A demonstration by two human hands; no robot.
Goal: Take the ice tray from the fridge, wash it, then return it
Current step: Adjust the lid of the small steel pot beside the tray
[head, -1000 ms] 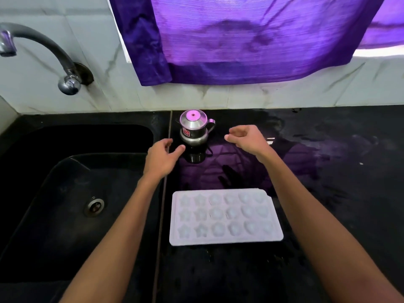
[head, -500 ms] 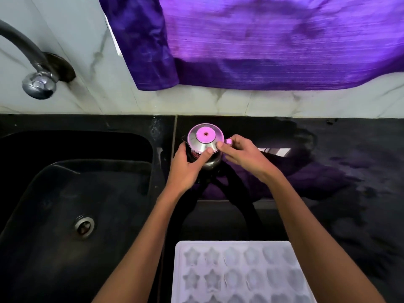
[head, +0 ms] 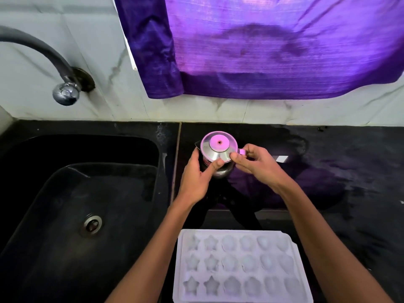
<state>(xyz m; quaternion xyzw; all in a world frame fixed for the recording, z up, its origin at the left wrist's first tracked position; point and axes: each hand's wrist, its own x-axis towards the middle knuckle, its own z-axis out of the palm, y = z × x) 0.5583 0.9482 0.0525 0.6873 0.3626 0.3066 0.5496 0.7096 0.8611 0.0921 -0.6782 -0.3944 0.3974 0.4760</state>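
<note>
At the back of the black counter (head: pixel 328 171), both hands are closing round a small steel pot (head: pixel 218 156) with a shiny lid. The left hand (head: pixel 196 176) is cupping the pot's left side, its thumb lying across the front just under the lid's rim and its fingers curling behind. The right hand (head: pixel 253 162) is pinching the handle on the pot's right side between thumb and curled fingers. Nearer the person, well apart from the pot and between the two forearms, the ice tray (head: pixel 240 265) is lying flat on the counter, touched by neither hand. It is pale white, with three rows of moulded hollows, star shapes at the left and rounder shapes to the right. Whether anything is sitting in the hollows cannot be told. Just left of it, the dark sink (head: pixel 65 215) is lying beneath the tap (head: pixel 63 84).
</note>
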